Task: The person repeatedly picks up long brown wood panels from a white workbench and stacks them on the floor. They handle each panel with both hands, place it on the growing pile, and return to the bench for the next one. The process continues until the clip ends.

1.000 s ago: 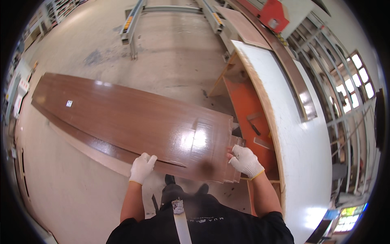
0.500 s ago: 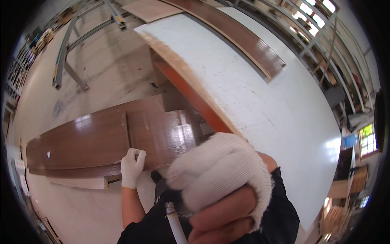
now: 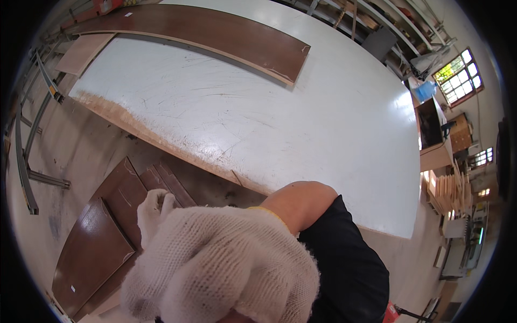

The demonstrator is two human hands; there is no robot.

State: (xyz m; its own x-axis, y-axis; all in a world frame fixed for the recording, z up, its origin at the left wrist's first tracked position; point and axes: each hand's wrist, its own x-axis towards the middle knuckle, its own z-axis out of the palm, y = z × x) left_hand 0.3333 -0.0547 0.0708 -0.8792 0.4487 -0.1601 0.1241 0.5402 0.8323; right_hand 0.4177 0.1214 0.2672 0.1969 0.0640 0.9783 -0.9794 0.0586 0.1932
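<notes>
Large and close, my right hand (image 3: 226,258) wears a white knitted glove with a yellow cuff. Its fingers fold down toward the lower edge, and whatever they grip is hidden. Behind it my left hand (image 3: 152,209), in a similar glove, shows curled fingers with the thumb near them; its lower part is covered by the right hand. Nothing I can make out sits in it. Beyond the left hand lie stacked brown wood-grain panels (image 3: 92,245), low beside the table. My right forearm (image 3: 301,202) crosses near the edge of the white worktable (image 3: 344,145).
Across the table's far side lies a long brown panel (image 3: 231,40). The table's near edge (image 3: 156,142) is worn down to bare board. Metal frames (image 3: 24,167) stand on the left. At the right are a blue water jug (image 3: 425,90), a wooden cabinet (image 3: 460,132) and stacked wood pieces (image 3: 449,191).
The view has swung to the right, so the table and panels sit further left. My right hand has come across in front of my left. The cigarette at the lower edge is now out of sight.
</notes>
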